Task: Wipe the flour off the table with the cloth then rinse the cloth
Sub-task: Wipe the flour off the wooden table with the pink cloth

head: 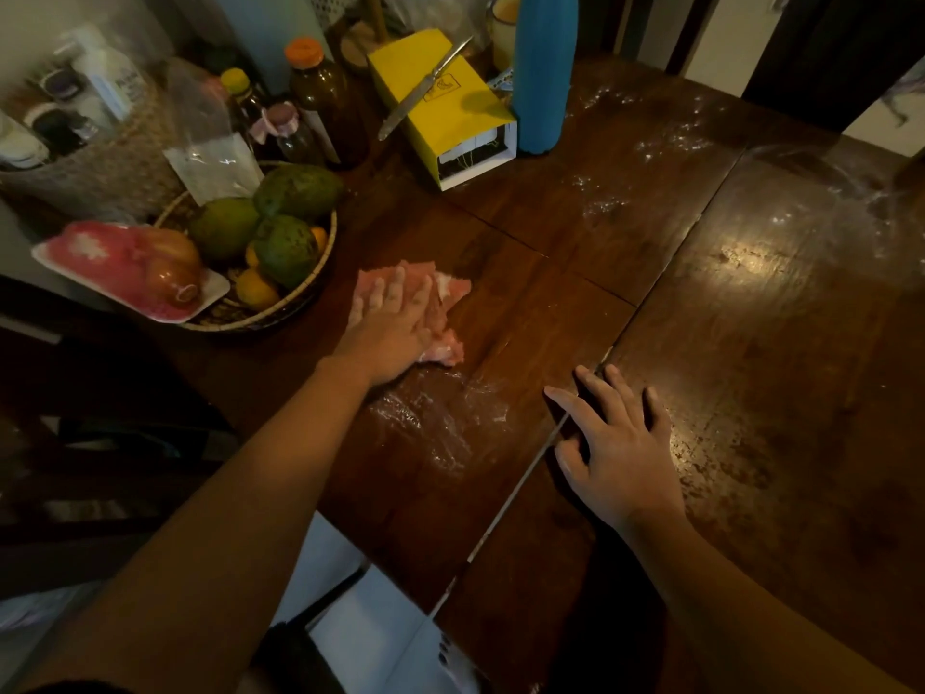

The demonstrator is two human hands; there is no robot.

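Pressing crumpled pink cloth (pixel 440 313) flat onto dark brown wooden table (pixel 575 252) with left hand (pixel 388 325), fingers spread wide on top, just beside round woven fruit basket (pixel 280 313). Resting right hand (pixel 618 445) palm-down, fingers splayed, holding nothing, over table seam. Showing smeared white flour (pixel 440 418) between both hands, more scattered far right.

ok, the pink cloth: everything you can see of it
The cloth is pink, soft and rumpled, with paler whitish patches, possibly flour. It lies bunched flat on the dark wooden table, just right of the fruit basket. The left hand presses down on it, palm flat, fingers spread, covering most of it. A smear of flour lies just nearer the person.
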